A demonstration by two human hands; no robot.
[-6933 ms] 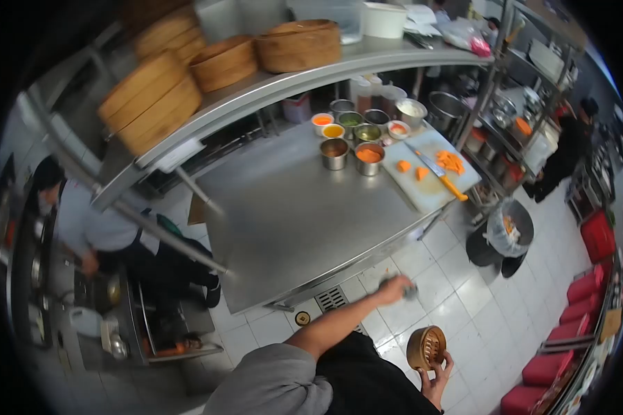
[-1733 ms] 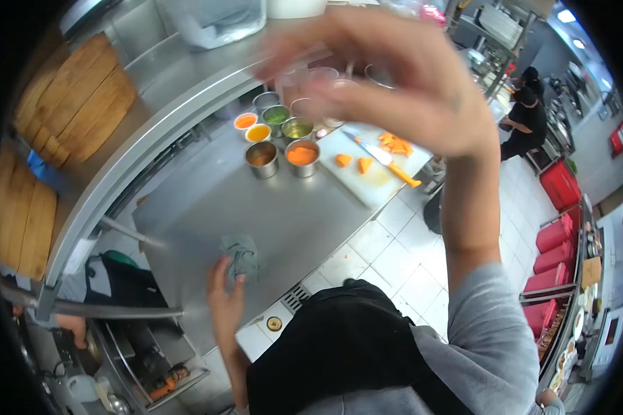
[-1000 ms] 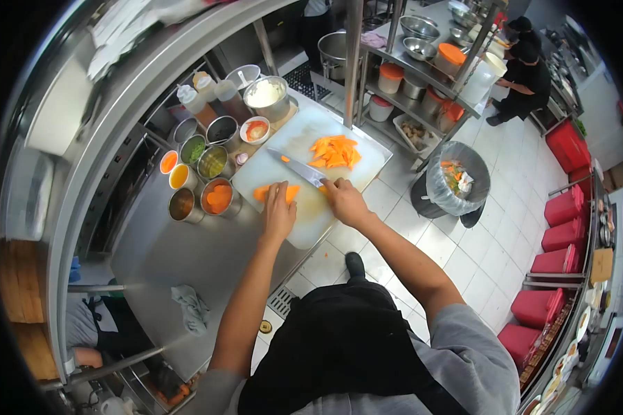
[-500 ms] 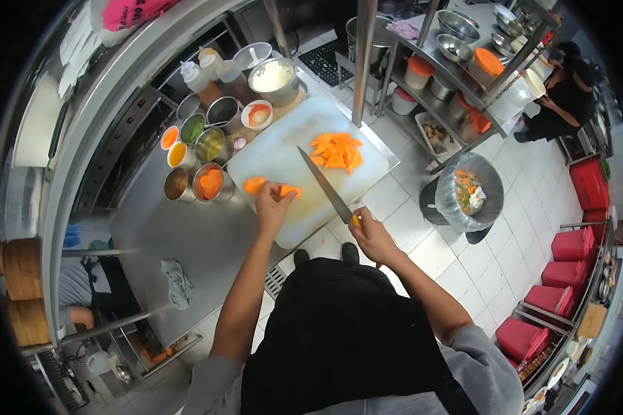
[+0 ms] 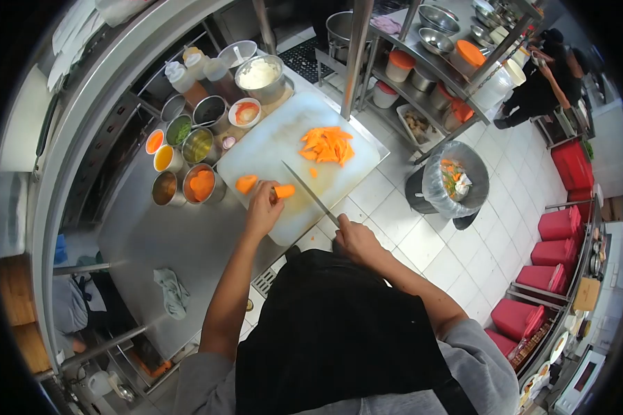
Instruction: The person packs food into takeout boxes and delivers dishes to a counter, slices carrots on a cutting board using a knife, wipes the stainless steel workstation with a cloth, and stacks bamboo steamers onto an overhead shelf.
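On the white cutting board (image 5: pixel 266 142), my left hand (image 5: pixel 263 207) is closed on a peeled carrot piece (image 5: pixel 284 191). Another chunk of carrot (image 5: pixel 246 183) lies just left of those fingers. My right hand (image 5: pixel 358 240) grips a kitchen knife (image 5: pixel 311 195) by its handle, which the fingers mostly cover. The long blade slants up and left across the board, its tip right of the held piece and apart from it. Farther back rests a pile of cut carrot slices (image 5: pixel 327 146), with a small carrot bit (image 5: pixel 313 173) in front.
Metal containers stand left of the board, one with carrots (image 5: pixel 201 185), beside squeeze bottles (image 5: pixel 180 76). A cloth (image 5: pixel 171 292) lies on the steel counter (image 5: pixel 135 238). To the right are a lined waste bin (image 5: pixel 457 180) and a shelf rack (image 5: pixel 429 86). Another person (image 5: pixel 547 86) stands behind.
The knife has shifted left toward the held carrot, its blade now seen more edge-on. A small carrot bit now shows near the pile. The whole view has shifted slightly.
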